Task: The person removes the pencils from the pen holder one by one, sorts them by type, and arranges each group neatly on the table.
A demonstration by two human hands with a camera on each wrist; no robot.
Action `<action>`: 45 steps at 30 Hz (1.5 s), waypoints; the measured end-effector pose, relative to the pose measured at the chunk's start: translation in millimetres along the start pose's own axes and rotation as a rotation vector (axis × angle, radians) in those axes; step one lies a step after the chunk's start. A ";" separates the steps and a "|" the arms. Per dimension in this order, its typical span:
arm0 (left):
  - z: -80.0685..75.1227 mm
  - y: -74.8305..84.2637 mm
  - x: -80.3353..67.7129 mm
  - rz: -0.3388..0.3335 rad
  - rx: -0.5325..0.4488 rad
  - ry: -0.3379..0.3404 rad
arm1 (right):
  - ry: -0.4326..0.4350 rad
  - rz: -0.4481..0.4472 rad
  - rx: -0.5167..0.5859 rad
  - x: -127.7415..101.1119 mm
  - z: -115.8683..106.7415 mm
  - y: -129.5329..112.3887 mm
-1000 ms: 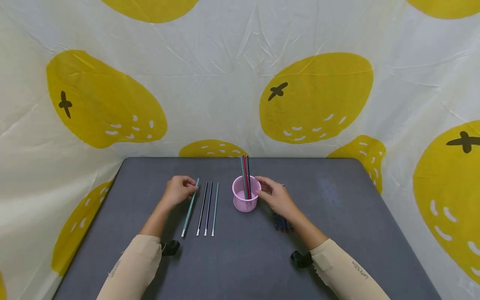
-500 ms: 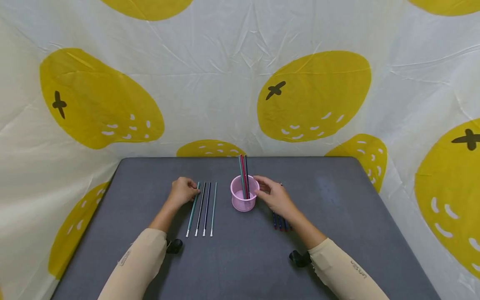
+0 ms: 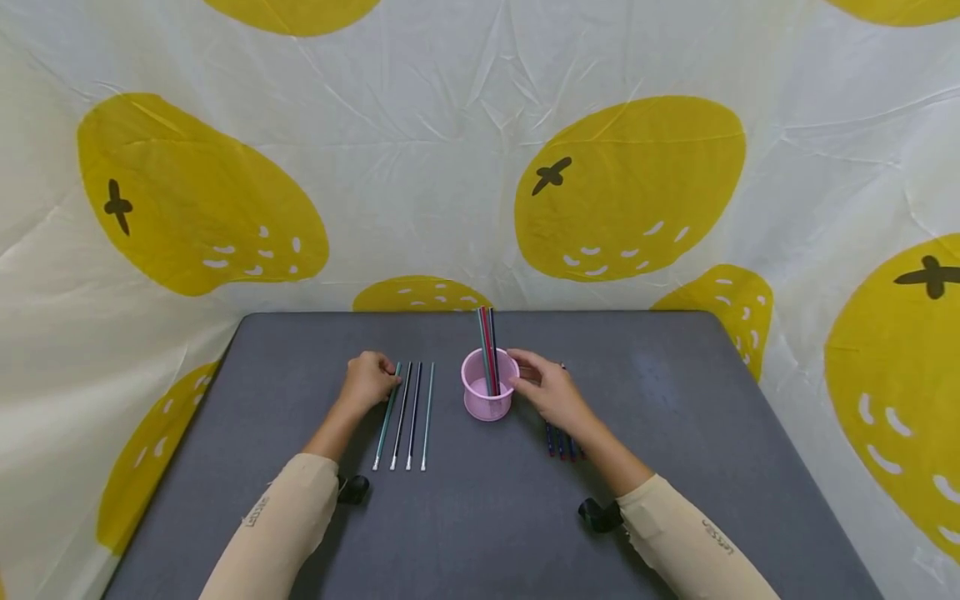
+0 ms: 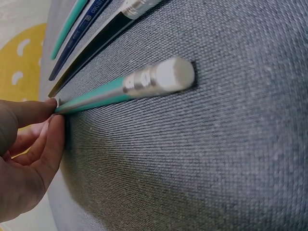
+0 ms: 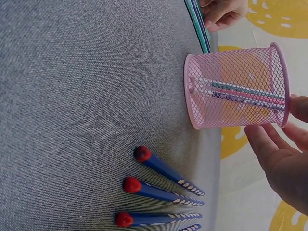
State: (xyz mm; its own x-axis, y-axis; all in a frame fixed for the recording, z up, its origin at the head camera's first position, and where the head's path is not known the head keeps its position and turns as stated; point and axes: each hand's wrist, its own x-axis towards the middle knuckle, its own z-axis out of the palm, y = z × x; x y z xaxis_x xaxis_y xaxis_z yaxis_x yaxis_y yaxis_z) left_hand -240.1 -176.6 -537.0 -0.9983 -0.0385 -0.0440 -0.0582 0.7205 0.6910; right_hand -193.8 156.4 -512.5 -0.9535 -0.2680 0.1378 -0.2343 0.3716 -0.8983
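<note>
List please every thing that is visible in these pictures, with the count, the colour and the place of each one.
table: one, dark grey, in front of the person
cup: one, pink mesh, table centre
pencils in cup: about three, teal, red and dark, standing upright
pencils in row: four, two teal and two dark, white erasers, flat, left of the cup
blue pencils: at least three, red ends, flat, partly under the right forearm
cloth: one, white with yellow fruit, behind the table
left hand: touching the leftmost teal pencil
right hand: beside the cup
</note>
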 end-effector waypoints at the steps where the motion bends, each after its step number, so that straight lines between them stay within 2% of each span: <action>1: 0.1 0.0 0.3 -0.001 -0.003 0.000 | -0.001 0.000 0.003 0.1 -0.1 -0.2; 8: 0.1 -0.2 1.1 -0.015 -0.016 -0.014 | -0.005 -0.012 0.006 -0.1 -1.5 -0.5; 14: -2.6 -0.1 0.6 -0.018 -0.074 -0.009 | -0.010 -0.002 0.010 0.6 -1.6 -1.3; 17: -6.1 1.5 0.3 0.008 -0.106 0.011 | -0.011 -0.002 0.013 1.6 -1.1 0.2; 21: -12.4 7.9 0.9 0.077 -0.122 0.061 | -0.003 -0.009 0.007 2.2 -1.2 1.6; 24: -16.2 16.2 1.6 0.116 -0.151 0.094 | -0.003 -0.009 0.007 1.9 -1.4 1.4; 29: -17.5 38.5 0.9 0.166 -0.268 0.084 | -0.008 -0.011 0.021 1.3 -0.9 0.6; 37: -6.1 82.8 1.7 0.259 -0.421 -0.033 | -0.009 -0.005 0.023 1.6 -2.0 -0.7; 45: 15.0 113.8 10.3 0.286 -0.489 -0.105 | -0.011 0.009 0.009 3.4 -1.8 2.1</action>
State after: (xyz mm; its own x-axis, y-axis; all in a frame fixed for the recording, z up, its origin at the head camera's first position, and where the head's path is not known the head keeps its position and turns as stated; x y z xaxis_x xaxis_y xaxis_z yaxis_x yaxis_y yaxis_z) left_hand -256.9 -84.6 -469.6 -0.9704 0.1975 0.1393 0.1931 0.2873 0.9382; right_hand -197.9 157.8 -513.1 -0.9533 -0.2748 0.1255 -0.2243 0.3657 -0.9033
